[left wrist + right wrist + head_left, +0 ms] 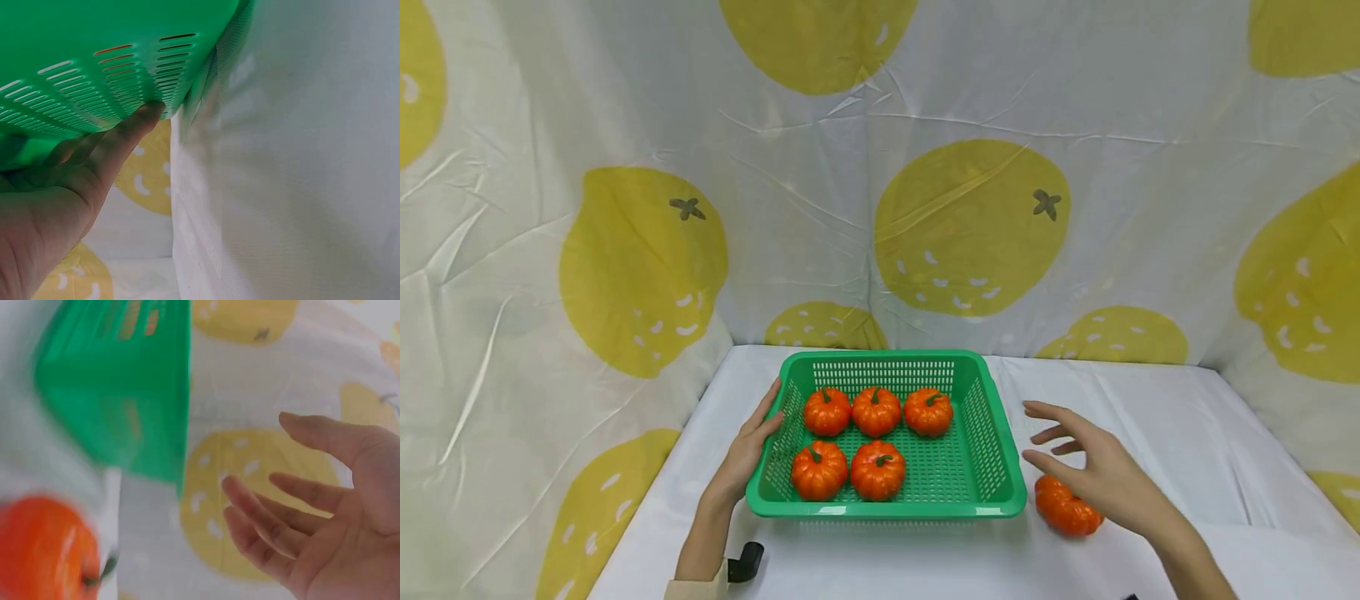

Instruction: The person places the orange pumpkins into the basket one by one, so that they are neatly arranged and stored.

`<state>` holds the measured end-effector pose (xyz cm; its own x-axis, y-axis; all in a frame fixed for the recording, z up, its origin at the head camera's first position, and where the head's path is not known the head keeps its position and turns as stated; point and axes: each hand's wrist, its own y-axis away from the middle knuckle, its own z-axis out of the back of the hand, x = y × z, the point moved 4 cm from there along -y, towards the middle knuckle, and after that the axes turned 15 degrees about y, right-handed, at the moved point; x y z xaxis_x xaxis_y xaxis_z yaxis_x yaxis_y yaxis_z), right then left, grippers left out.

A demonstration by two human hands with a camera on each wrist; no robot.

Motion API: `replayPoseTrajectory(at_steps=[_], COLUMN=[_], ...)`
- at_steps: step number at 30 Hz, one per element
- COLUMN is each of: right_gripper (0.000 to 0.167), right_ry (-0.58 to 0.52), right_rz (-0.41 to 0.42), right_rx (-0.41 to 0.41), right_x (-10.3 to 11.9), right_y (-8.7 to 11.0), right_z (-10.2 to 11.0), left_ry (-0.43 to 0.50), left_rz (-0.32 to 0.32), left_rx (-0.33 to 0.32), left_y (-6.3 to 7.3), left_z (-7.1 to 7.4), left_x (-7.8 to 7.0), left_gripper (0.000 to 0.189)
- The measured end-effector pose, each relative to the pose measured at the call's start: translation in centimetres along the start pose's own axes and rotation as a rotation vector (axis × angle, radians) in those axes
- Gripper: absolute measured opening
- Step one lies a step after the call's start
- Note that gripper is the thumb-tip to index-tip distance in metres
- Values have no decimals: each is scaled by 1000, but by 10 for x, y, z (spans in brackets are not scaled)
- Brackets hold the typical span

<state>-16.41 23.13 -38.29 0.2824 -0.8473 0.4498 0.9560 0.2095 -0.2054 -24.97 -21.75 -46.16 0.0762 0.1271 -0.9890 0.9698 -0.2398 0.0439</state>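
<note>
A green plastic basket (936,483) with slotted walls holds several small orange pumpkins (877,471). My left hand (748,454) rests against the left side of the basket. In the left wrist view, its extended fingers (128,134) lie along the outer slotted wall. To the right of the basket, my right hand (1086,458) hovers with nothing in it, its fingers spread apart and slightly bent. Below it, one more orange pumpkin (1063,510) lies on the white cloth outside the basket, partly covered by the hand. That pumpkin (47,550) appears blurred in the right wrist view.
A white cloth (880,562) covers the table. Lemon-printed fabric (805,217) hangs behind and along both sides. By the left wrist is a small black object (747,562). Inside the basket, its front right part shows bare green mesh.
</note>
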Motion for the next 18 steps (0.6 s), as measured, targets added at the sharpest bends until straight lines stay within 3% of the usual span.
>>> replayPoseTrajectory(at_steps=[5,10,15,18], right_gripper=[67,76,87,87], right_ry=[147,183,133,91], right_rz=[-57,-107,-222,-271], right_rx=[-15,81,237,248], right_x=[-54,-95,-116,-115], right_y=[30,49,56,56], right_z=[2,-19,-42,-53], left_ry=[-6,0,8,11], left_rz=[-4,-15,-13,-10], left_rx=[-3,-1,0,-7], left_y=[1,0,-2,-2], left_z=[2,2,1,1], left_x=[-1,0,3,4], left_gripper=[59,59,59,59])
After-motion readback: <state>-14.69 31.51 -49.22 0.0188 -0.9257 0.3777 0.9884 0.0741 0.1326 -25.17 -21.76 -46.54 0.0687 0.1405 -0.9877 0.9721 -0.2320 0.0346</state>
